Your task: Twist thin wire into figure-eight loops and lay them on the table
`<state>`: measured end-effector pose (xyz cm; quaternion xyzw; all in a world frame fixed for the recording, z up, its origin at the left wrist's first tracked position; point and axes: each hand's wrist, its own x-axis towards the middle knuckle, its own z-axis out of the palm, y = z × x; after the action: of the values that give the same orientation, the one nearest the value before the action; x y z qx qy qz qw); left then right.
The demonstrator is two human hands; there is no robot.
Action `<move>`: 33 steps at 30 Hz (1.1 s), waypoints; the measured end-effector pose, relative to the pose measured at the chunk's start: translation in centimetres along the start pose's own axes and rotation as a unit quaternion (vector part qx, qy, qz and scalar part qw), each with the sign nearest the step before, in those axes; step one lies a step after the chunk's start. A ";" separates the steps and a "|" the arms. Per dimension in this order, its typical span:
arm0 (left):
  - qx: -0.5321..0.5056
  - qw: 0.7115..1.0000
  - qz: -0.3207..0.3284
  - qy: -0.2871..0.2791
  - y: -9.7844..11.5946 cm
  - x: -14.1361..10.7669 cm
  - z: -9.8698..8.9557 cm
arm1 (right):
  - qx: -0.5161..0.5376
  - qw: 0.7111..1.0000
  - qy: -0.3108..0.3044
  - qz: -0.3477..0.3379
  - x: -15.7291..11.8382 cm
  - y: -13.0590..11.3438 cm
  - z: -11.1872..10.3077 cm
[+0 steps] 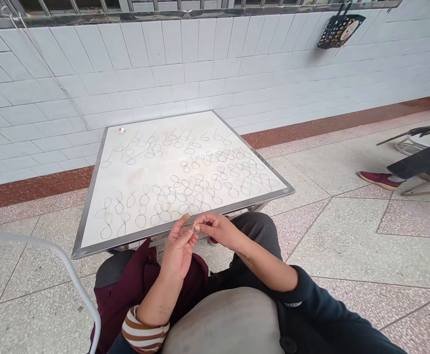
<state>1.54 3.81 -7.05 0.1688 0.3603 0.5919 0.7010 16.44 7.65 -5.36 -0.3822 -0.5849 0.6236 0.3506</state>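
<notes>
A low white table (126, 177) with a grey metal rim stands before me. On it lie many thin dark wire pieces bent into figure-eight loops (106, 231), and others with one loop and straight tails (217, 135) farther back. My left hand (180, 246) and my right hand (215, 228) meet at the table's near edge, above my lap. Thumb and fingers of both are pinched together at one spot. What they hold there is too small to make out.
A small red and white item (122, 131) sits at the table's far left corner. Behind is a white tiled wall (163, 73) with a hanging dark bag (340, 30). A person's leg and red shoe (381, 180) show at right; a pale curved tube (63, 260) is at left.
</notes>
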 end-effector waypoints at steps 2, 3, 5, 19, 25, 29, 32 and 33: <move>0.004 1.000 0.006 -0.001 0.0 -0.1 0.1 | -0.005 1.000 0.012 -0.003 0.0 -0.1 -0.1; 0.013 1.000 0.006 -0.007 0.1 -0.2 0.1 | -0.008 1.000 0.022 -0.006 0.1 -0.1 -0.2; 0.046 0.999 0.006 -0.028 0.2 -0.4 0.2 | -0.013 0.999 0.043 -0.013 0.1 0.0 -0.5; 0.116 0.989 0.020 -0.088 0.2 -0.9 0.3 | 0.023 1.000 0.014 -0.008 0.0 0.0 -1.2; 0.089 0.992 0.036 -0.077 0.1 -0.8 0.4 | 0.016 1.000 -0.009 -0.001 -0.4 -0.6 -0.6; 0.062 0.995 0.035 -0.076 -0.1 -0.7 0.3 | 0.001 1.000 -0.003 -0.002 -0.4 -0.6 -0.5; 0.048 0.996 0.031 -0.062 -0.3 -0.7 0.3 | -0.023 1.000 0.006 -0.007 -0.3 -0.4 -0.6; 0.051 0.997 0.029 -0.055 -0.3 -0.7 0.3 | -0.031 0.999 0.012 -0.010 -0.3 -0.3 -0.7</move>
<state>1.95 3.09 -6.85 0.2473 0.3454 0.5829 0.6927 17.15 7.75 -5.05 -0.3943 -0.6040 0.5966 0.3518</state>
